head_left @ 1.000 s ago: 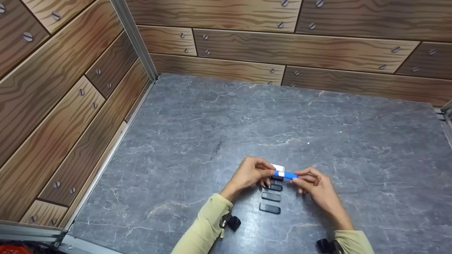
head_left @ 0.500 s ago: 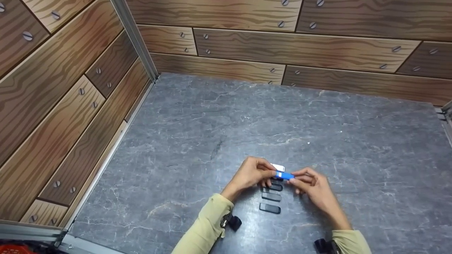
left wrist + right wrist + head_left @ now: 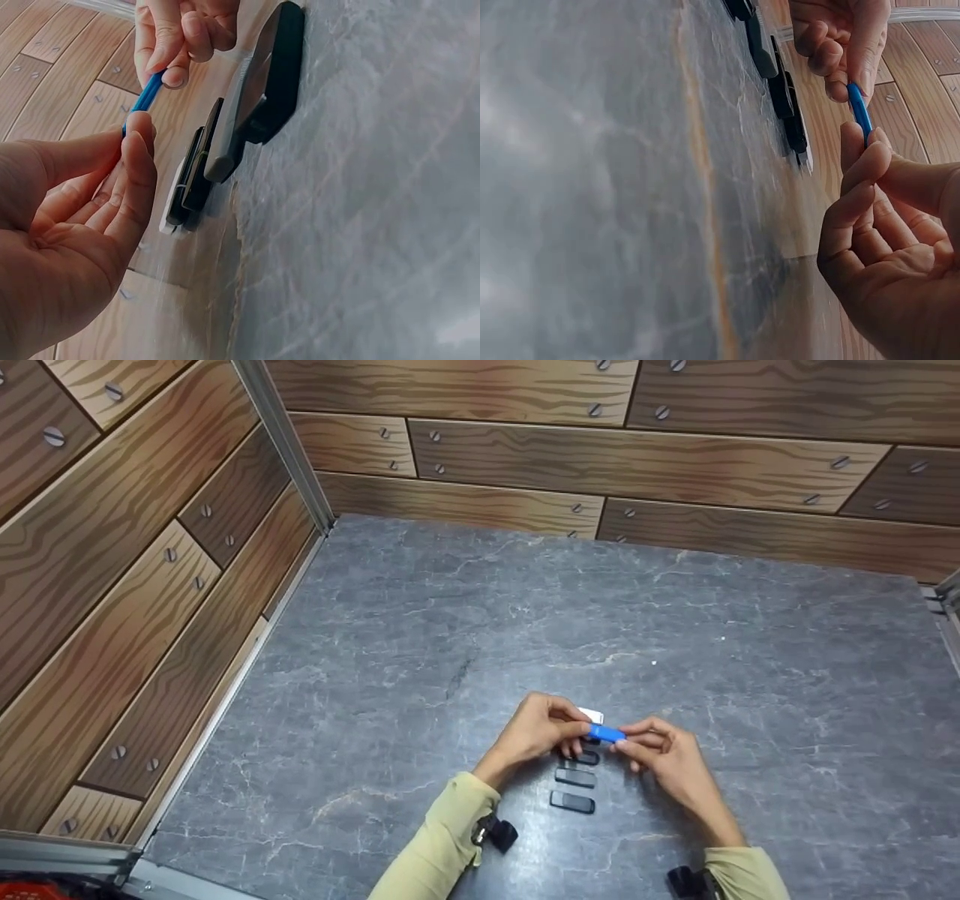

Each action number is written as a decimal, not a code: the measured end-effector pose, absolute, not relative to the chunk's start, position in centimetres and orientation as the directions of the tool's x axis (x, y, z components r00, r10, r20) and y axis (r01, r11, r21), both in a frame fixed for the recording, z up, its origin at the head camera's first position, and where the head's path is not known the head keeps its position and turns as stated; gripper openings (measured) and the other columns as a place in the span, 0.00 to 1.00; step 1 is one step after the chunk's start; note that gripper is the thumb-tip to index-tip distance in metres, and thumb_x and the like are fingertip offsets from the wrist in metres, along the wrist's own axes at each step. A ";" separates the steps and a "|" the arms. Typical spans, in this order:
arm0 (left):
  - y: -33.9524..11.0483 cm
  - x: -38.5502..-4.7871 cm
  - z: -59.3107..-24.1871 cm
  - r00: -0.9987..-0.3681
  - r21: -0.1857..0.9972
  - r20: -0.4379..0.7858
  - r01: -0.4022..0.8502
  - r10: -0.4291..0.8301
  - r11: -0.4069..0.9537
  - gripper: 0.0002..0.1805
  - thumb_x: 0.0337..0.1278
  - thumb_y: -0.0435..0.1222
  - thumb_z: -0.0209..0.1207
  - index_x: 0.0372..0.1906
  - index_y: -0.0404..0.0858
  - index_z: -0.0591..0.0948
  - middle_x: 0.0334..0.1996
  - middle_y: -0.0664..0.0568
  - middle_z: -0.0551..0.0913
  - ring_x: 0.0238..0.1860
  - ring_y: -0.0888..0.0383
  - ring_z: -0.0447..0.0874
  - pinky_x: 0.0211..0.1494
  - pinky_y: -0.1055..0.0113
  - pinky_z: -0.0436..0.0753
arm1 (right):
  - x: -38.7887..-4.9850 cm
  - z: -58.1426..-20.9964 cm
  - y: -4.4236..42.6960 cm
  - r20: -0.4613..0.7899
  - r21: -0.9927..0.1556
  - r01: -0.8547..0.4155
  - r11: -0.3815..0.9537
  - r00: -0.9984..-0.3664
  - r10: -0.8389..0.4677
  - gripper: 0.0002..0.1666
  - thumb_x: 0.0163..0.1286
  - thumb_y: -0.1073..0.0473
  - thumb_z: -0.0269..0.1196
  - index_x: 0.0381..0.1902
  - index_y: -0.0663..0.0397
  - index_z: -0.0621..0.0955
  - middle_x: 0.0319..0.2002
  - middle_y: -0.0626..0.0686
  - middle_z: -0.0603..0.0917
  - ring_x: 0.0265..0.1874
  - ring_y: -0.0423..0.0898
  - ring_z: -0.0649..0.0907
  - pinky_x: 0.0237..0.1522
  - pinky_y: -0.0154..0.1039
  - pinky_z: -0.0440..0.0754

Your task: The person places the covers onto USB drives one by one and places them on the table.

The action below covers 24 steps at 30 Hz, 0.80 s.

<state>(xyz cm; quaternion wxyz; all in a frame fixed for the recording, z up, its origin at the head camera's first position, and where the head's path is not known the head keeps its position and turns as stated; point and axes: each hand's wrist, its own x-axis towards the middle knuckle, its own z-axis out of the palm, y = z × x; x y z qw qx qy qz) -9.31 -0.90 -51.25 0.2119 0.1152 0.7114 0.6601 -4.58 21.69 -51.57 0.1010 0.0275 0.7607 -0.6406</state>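
Observation:
Both hands hold a blue USB flash drive (image 3: pixel 607 733) above the table, one at each end. My left hand (image 3: pixel 538 725) pinches its left end between thumb and fingers. On the other end, the thumb and fingertips of my right hand (image 3: pixel 670 752) pinch it. No silver connector shows along the blue body. Beneath the hands lies a column of other flash drives: a white one (image 3: pixel 592 716) at the back, a black one (image 3: pixel 572 802) at the front, and a dark grey one (image 3: pixel 575 778) just behind that. Fingers partly cover the drives further back.
The grey marbled table (image 3: pixel 465 607) extends round the hands. Wood-patterned panels (image 3: pixel 510 457) stand at the back and left, joined by a metal corner post (image 3: pixel 289 450). Small white specks (image 3: pixel 653 663) lie beyond the right hand. A red object (image 3: pixel 34 889) shows at the lower left.
The silver connector between the two blue parts has disappeared as the parts came together. My right hand has moved slightly left toward the left hand; the other drives stay put.

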 end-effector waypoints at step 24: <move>-0.8 -9.3 -51.0 -0.899 0.983 -0.174 -0.132 0.401 0.130 0.05 0.63 0.25 0.68 0.40 0.26 0.89 0.28 0.30 0.89 0.15 0.63 0.81 0.21 0.73 0.83 | -5.0 -51.4 21.6 -0.228 -0.956 0.206 0.209 -0.970 -0.089 0.16 0.68 0.73 0.69 0.52 0.75 0.82 0.34 0.48 0.94 0.21 0.36 0.82 0.22 0.27 0.76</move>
